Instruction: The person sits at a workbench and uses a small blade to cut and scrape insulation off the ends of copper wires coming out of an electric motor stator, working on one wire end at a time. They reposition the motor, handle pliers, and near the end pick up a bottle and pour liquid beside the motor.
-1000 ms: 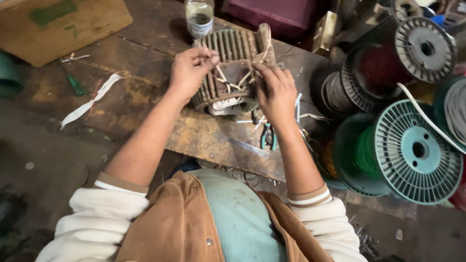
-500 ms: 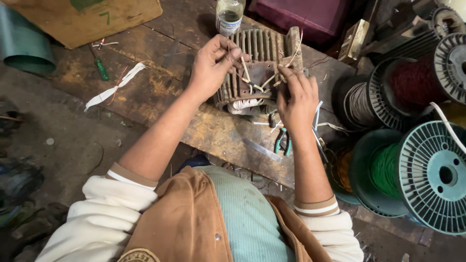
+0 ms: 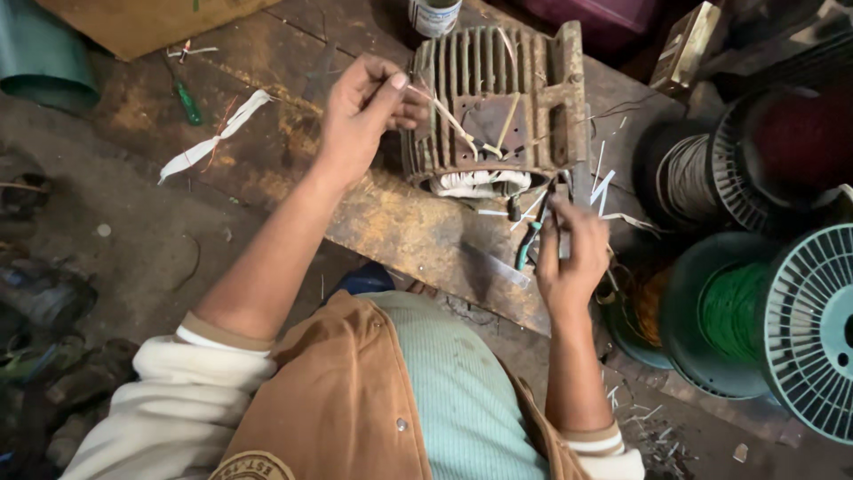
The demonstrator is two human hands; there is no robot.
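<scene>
A rusty finned motor housing (image 3: 498, 98) lies on a worn metal plate (image 3: 391, 222), with white winding ends showing at its near opening. My left hand (image 3: 366, 111) is at the housing's left side and pinches a thin pale strip (image 3: 444, 111) that runs across the housing's top. Below the housing's near right corner, my right hand (image 3: 571, 253) closes around green-handled pliers (image 3: 530, 242) lying on the plate.
Large wire spools stand at the right: a green one (image 3: 755, 320), a red one (image 3: 791, 133) and a pale one (image 3: 689, 178). A white cloth strip (image 3: 213, 138) and a green screwdriver (image 3: 188, 103) lie on the plate's left part. A bottle (image 3: 434, 16) stands behind the housing.
My right hand has left the housing's top and dropped to the pliers at the plate's near edge. My left hand stays at the housing, still pinching the strip. The view has shifted closer.
</scene>
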